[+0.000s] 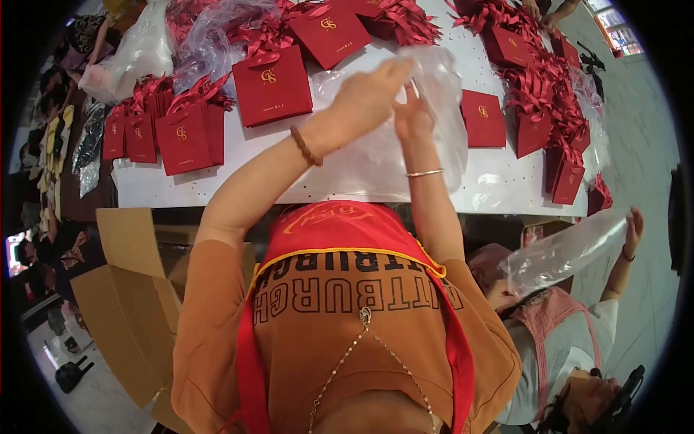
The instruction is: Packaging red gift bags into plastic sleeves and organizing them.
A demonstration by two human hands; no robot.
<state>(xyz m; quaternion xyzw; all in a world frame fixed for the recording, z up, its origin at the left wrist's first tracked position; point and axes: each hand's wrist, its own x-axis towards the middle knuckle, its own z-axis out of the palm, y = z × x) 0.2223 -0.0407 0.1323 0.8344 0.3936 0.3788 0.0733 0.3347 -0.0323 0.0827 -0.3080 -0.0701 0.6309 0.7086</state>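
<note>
A large clear plastic bag (442,94) stands partly raised over the white table in front of me, its lower part spread flat toward the near edge. My left hand (372,90) reaches across to its upper edge with fingers closed on the film, a little blurred. Close beside it, my right hand (414,118) is turned palm up and pinches the same bag. A red paper gift bag stack (272,88) with ribbon handles lies left of my left wrist. Another red gift bag (483,119) lies flat to the right of the plastic bag.
Several red gift bags (184,137) stand at the table's left, and a long pile of them (538,94) runs down the right. Crumpled plastic (210,50) lies at the back left. An open cardboard box (126,311) stands below left. At right, another person holds a clear bag (567,253).
</note>
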